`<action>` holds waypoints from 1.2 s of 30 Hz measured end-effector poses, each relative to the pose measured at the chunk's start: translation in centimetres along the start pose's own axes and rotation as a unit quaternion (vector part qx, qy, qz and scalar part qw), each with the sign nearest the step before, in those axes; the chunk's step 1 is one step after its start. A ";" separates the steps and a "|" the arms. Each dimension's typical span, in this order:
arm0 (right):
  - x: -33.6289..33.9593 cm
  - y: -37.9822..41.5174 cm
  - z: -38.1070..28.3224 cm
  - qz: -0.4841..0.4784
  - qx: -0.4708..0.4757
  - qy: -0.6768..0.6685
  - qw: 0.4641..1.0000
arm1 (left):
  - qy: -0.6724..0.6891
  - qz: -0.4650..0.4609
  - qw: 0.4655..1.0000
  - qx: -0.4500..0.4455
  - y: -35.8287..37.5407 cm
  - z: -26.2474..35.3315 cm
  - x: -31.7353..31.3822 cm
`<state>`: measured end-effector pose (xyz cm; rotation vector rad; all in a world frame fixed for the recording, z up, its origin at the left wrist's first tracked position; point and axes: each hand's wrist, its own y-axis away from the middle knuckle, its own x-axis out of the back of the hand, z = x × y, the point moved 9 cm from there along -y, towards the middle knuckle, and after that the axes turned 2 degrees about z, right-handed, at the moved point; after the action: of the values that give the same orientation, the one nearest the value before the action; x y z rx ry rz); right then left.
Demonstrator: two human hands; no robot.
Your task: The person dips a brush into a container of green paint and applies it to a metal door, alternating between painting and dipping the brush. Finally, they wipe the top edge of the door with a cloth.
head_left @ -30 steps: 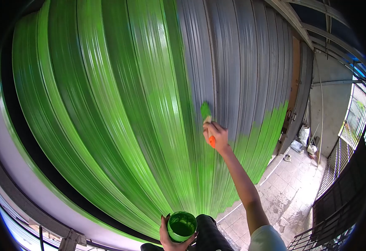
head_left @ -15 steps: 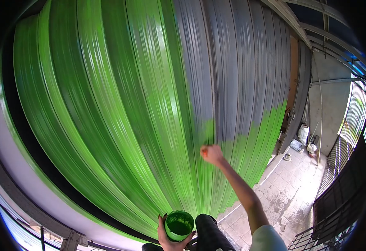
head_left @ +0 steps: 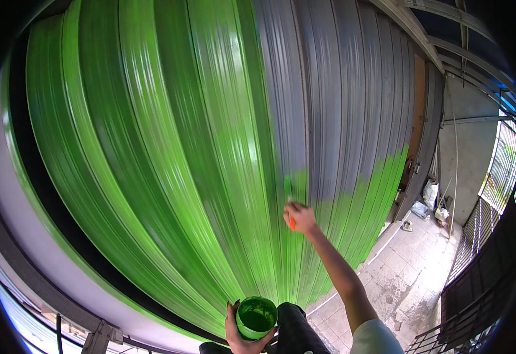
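My right hand point(head_left: 300, 217) is closed round the orange handle of a paintbrush point(head_left: 288, 187). Wet green covers its bristles, which lie against the ribbed metal shutter point(head_left: 334, 106) at the lower edge of the grey part. Green paint coats the shutter's left side and a jagged band along its bottom, while the upper right is grey. Low in the view, my left hand point(head_left: 240, 336) is wrapped round a tub of green paint point(head_left: 256, 318), held upright with its mouth towards me. Paint streaks mark the tub's inner wall.
A tiled floor point(head_left: 396, 265) runs along the right, with a dark metal grille point(head_left: 476, 236) beyond it. Bags and odds and ends point(head_left: 430, 197) lie by the far wall. My knee point(head_left: 298, 330) is beside the tub. Roof beams point(head_left: 452, 35) cross the upper right.
The brush has turned more upright and its bristles now show slightly left of before. My right hand has shifted a little. The whole view has moved slightly; the tub stays in my left hand.
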<state>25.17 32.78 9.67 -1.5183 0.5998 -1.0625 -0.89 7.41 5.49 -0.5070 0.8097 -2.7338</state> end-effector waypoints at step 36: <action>18.5 -5.0 -25.5 -0.183 -0.095 -0.581 0.787 | -0.260 0.097 0.921 -0.274 -0.5 7.0 8.1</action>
<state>10.71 5.86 18.94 -2.1533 -0.4987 -0.1463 -5.53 1.85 13.41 -1.1303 1.3681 -2.0104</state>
